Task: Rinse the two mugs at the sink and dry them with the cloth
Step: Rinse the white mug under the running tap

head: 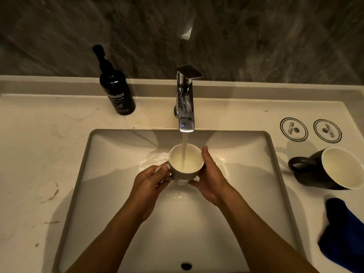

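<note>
A white mug (pixel 194 157) is held upright over the sink basin (pixel 110 174), right under the chrome tap (pixel 186 103). Water streams from the spout into it. My left hand (pixel 152 180) grips the mug's handle on its left side. My right hand (pixel 211 178) cups the mug's right wall, thumb up along the rim. A black mug with a white inside (pixel 332 167) stands on the counter to the right of the basin, handle pointing left. A dark blue cloth (pixel 346 235) lies crumpled on the counter in front of it.
A black hand-wash pump bottle (pixel 117 89) stands at the back left of the counter. Two round paper coasters (pixel 310 130) lie at the back right. The pale counter (pixel 39 154) surrounds the basin; a dark wall rises behind.
</note>
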